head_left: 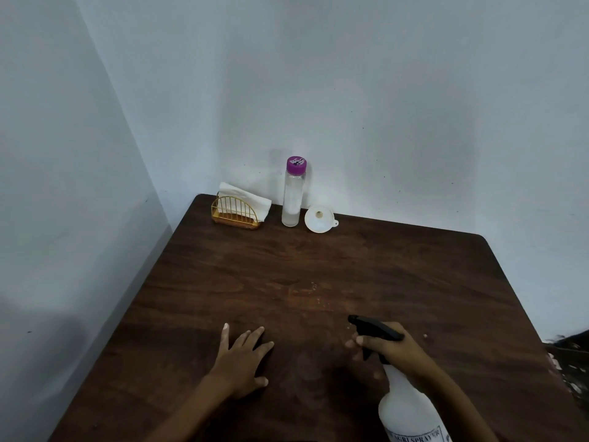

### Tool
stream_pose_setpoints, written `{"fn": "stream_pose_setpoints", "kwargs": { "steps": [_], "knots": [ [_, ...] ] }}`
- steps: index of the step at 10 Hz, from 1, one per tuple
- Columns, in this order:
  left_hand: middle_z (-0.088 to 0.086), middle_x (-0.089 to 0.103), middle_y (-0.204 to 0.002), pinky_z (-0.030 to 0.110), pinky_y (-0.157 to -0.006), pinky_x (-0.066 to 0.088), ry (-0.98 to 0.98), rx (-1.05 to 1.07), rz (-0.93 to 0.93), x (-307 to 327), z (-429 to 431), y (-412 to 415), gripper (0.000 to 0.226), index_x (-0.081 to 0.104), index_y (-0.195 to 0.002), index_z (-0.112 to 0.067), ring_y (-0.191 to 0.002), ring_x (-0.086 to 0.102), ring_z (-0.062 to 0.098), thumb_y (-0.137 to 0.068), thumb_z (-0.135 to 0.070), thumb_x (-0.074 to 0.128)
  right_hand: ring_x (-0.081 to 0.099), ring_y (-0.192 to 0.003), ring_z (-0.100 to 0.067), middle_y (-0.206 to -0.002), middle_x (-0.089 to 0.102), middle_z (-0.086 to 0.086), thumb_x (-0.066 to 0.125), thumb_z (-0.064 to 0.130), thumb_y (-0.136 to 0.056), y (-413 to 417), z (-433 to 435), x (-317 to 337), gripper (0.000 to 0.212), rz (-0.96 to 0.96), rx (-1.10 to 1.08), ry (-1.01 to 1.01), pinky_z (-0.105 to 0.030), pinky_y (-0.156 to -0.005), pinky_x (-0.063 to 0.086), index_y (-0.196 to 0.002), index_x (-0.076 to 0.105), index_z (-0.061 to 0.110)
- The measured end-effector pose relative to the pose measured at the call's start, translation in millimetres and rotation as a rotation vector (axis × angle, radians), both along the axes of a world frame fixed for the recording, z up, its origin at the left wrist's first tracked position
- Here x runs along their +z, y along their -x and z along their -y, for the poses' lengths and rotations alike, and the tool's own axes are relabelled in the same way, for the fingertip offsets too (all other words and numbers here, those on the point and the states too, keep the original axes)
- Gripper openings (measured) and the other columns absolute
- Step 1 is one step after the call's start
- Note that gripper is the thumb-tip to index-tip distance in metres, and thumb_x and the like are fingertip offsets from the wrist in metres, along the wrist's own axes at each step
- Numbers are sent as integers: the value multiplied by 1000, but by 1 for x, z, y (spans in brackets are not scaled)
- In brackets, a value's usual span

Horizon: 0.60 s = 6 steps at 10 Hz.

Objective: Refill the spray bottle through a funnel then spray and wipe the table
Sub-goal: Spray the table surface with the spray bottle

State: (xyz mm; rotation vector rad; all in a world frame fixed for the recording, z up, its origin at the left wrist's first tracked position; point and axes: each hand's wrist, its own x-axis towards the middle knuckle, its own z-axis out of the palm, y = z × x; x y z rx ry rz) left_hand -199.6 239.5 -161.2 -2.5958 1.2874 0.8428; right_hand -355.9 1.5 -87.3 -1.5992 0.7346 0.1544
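spray bottle (404,406): white plastic body with a black trigger head (374,327), sitting at the near right of the counter (318,266), tilted with the nozzle aimed away toward the middle of the wood

writing on it: black print low on the body, cut off by the frame edge. I can make out "AGRI SPRAYER" inside a thin box, nothing else is readable

right hand (395,352): wrapped round the neck of the spray bottle just under the trigger head, fingers (366,340) curled in front by the trigger

left hand (242,358): palm down flat on the counter, fingers (255,334) straight and spread apart, holding nothing, well left of the sprayer

funnel (318,218): small white one lying tipped over at the back edge, wide mouth facing the camera, little tab handle poking out to the right, just beside the clear bottle

clear bottle (291,199): tall and slim, standing upright against the wall, looks cloudy inside so can't tell the fill level

purple cap (296,165): screwed on top, has some printed sticker but it's too small to read

napkin holder (234,213): gold wire arch type in the back left corner, white napkins (245,199) stuffed in it leaning right

crumbs (314,285): a few pale specks on the dark wood mid-counter, ahead of both hands
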Motion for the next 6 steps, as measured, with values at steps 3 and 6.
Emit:
{"fn": "stream_pose_setpoints", "kwargs": {
  "steps": [3,6],
  "knots": [
    [2,-8,-159,59,-108,-19,-6,-7,4,-1,0,0,73,10,-148,-30,-146,-2,22,-88,-49,49,60,-53,-22,-60,64,-17,61,10,-86,-3,7,-6,14,30,-371,64,-30,-50,49,-83,64,-3],
    [2,-8,-159,59,-108,-20,-8,-10,1,0,0,0,73,10,-148,-30,-146,-2,22,-88,-48,49,51,-45,-18,-55,57,-11,66,24,-83,-2,5,-11,30,39,-470,99,-26,-42,41,-73,65,-3]
  ]
}}
